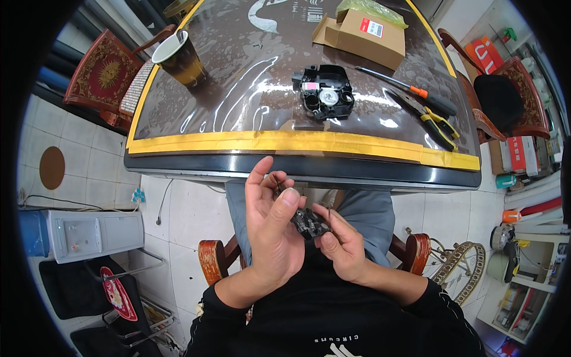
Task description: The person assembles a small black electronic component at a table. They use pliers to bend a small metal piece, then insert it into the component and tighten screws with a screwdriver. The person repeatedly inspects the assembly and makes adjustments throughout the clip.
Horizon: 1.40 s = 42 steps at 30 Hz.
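Here's the action, down over the lap, on the near side of the desk [172,119]: a small black part [308,224] is up between two bare hands, clear of the surface. It looks like close handwork, the piece being held and worked at.

On the right, the right hand [345,250] has it, thumb against the near end and forefinger along the far side, a neat pinch with hardly any gap beyond the part's own thickness. Over to the left hand [273,223]: palm turned inward, forefinger spread away, thumb bent in toward the other fingertips beside the part. Something thin and dark seems to sit there, but whether that grip is pressed shut on it, I cannot tell.

What does the next move call for? In my judgement, a firm right pinch and a light left touch; so small a piece could easily slip.

Up on the desk, the black housing [324,92] lies near the middle, its open side up, with a screwdriver [418,91] and pliers [433,120] to its right, and a cardboard box [369,41] farther off.
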Available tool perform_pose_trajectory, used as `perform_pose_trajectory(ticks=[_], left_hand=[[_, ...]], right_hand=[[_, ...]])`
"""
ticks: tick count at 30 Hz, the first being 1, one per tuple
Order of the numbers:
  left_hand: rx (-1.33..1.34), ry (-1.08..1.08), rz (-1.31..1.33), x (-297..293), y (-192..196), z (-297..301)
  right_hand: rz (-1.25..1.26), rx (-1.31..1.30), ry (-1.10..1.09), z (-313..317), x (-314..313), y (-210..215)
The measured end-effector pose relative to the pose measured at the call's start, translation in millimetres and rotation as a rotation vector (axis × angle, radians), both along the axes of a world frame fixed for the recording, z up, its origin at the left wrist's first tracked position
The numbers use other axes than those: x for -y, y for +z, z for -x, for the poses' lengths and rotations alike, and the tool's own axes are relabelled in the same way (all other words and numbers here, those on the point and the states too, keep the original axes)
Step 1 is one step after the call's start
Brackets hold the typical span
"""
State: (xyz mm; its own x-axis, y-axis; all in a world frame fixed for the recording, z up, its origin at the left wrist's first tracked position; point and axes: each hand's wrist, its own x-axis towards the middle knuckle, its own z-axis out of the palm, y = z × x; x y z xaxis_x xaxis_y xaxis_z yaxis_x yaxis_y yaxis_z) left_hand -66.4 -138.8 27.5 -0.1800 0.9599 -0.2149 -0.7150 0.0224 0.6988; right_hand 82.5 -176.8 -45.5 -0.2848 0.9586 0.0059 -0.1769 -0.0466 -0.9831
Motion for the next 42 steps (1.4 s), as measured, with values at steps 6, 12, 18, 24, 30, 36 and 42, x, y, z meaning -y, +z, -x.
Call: perform_pose_trajectory(ticks=[6,12,18,24,30,36,42], left_hand=[[-0.038,-0.032,-0.003,2.4,-4.1,1.1],[0.231,-0.217,-0.243,-5.5,-23.1,2.0],[0.523,-0.382,-0.593,-10.3,-45.6,7.9],[0.469,-0.558,-0.884,-15.4,-56.7,17.7],[0.387,-0.676,-0.95,-19.4,-51.3,25.1],[0.33,-0.694,-1.014,-22.0,-45.8,24.5],[0.218,-0.705,-1.033,-21.2,-44.8,29.5]], right_hand=[[0.009,-0.057,-0.015,1.3,0.0,-2.6],[-0.305,0.051,-0.205,4.4,-3.9,0.9],[-0.661,0.216,-0.266,5.3,-2.8,9.1],[-0.846,0.203,-0.29,9.9,-6.1,5.5],[-0.89,0.169,-0.265,9.9,-5.9,1.4],[-0.896,0.158,-0.277,9.4,-7.0,-2.1],[-0.885,0.177,-0.264,6.9,-7.5,-3.7]])
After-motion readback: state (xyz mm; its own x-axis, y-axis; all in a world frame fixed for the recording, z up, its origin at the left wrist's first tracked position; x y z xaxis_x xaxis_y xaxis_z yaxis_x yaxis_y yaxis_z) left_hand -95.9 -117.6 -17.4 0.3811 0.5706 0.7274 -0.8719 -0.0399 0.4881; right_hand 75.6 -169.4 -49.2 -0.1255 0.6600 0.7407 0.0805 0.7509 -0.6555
